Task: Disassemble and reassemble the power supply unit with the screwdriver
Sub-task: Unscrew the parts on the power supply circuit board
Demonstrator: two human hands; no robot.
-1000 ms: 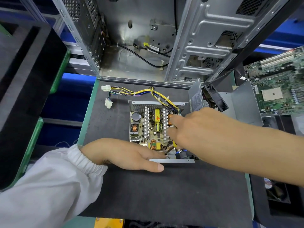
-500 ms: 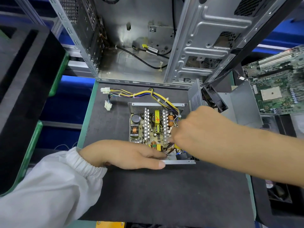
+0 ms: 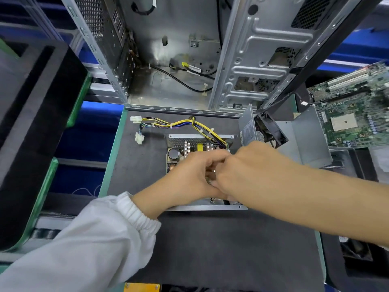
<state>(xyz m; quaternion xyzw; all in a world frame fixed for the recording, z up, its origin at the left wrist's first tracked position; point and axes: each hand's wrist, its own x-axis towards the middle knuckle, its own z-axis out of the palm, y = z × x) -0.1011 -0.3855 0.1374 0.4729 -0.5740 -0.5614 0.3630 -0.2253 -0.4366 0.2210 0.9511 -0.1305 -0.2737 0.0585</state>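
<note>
On the desk (image 3: 210,249), right in front of the open PC case (image 3: 179,60), sits the power supply (image 3: 202,207) with its lid off, so you can see the board inside. Both hands are down in it. The left hand (image 3: 189,178), white sleeve (image 3: 94,239), has its fingers curled in over the middle of the board, and the right hand (image 3: 250,171) is bunched up against it from the right side of the supply. Can't tell what either is pinching, if anything; the fingertips are hidden. The supply's yellow cable bundle (image 3: 181,123) trails off behind it toward the case. The lid (image 3: 303,135) with the fan is just right of the supply, and a motherboard (image 3: 353,114) lies further right.
</note>
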